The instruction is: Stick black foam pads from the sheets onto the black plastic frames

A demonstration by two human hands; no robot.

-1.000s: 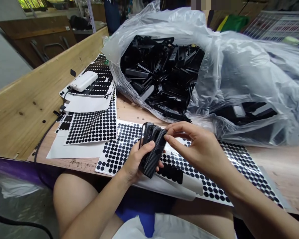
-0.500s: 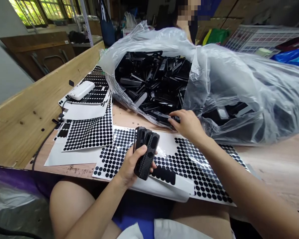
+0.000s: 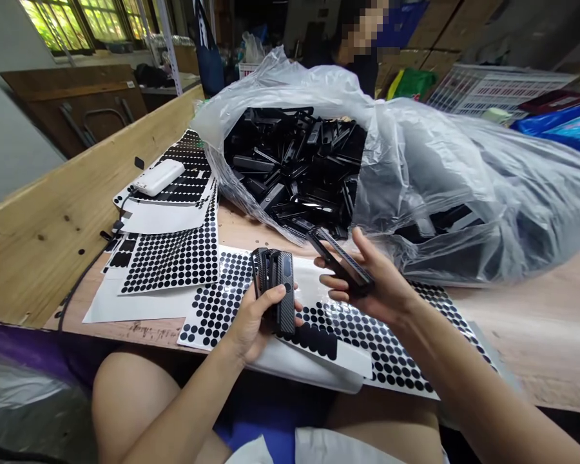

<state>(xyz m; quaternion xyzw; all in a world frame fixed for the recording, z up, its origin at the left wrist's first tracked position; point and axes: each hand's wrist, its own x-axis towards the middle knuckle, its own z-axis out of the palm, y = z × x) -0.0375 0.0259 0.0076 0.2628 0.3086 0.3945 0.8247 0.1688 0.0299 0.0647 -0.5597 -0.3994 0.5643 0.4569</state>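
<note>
My left hand [image 3: 258,316] is closed around a few black carbon-patterned plastic parts [image 3: 285,283], stacked side by side, with the thumb across their front. My right hand [image 3: 372,277] holds another long black plastic part [image 3: 341,258], tilted, its ribbed edge upward and the fingers beneath it. Beyond both hands lies a clear plastic bag [image 3: 290,80] whose torn opening shows a heap of similar black parts [image 3: 299,161]. Under the hands is a white sheet of round black stickers [image 3: 391,348], with a strip of black stickers [image 3: 314,341] near its front edge.
More sticker sheets [image 3: 174,258] lie to the left, with a white power bank [image 3: 158,177] on them and a black cable [image 3: 84,277] running off the table. A wooden board [image 3: 91,200] edges the left side. Another person [image 3: 367,71] is behind the bag.
My right hand has come away from the bag's opening toward me, now carrying a black part. My left hand has turned its stack more upright.
</note>
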